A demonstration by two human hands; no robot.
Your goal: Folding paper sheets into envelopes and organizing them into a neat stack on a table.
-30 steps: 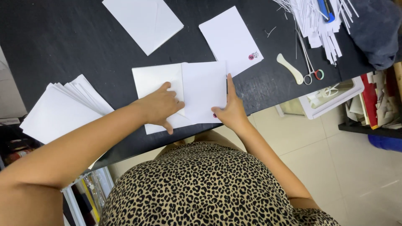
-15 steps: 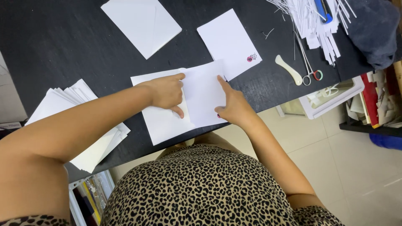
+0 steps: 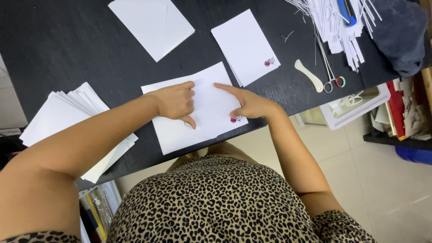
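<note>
A white folded card [image 3: 211, 96] lies on a white envelope [image 3: 173, 132] near the front edge of the black table [image 3: 67, 54]. My left hand [image 3: 175, 101] rests knuckles-down on the card's left half, thumb pressing near its lower part. My right hand [image 3: 249, 102] presses flat on the card's right side, index finger stretched toward the middle. A small red and black mark [image 3: 235, 119] shows at the card's lower right corner.
A fanned stack of white envelopes [image 3: 67, 121] lies at the left. Another envelope [image 3: 150, 24] and a printed card [image 3: 245, 45] lie farther back. A white bone folder [image 3: 309, 75], scissors [image 3: 330, 74], paper strips [image 3: 335, 22] and dark cloth [image 3: 398, 31] sit right.
Both hands slid over the card: my left hand moved up and curled, my right hand shifted down and right, index finger pointing inward. The card now lies flatter.
</note>
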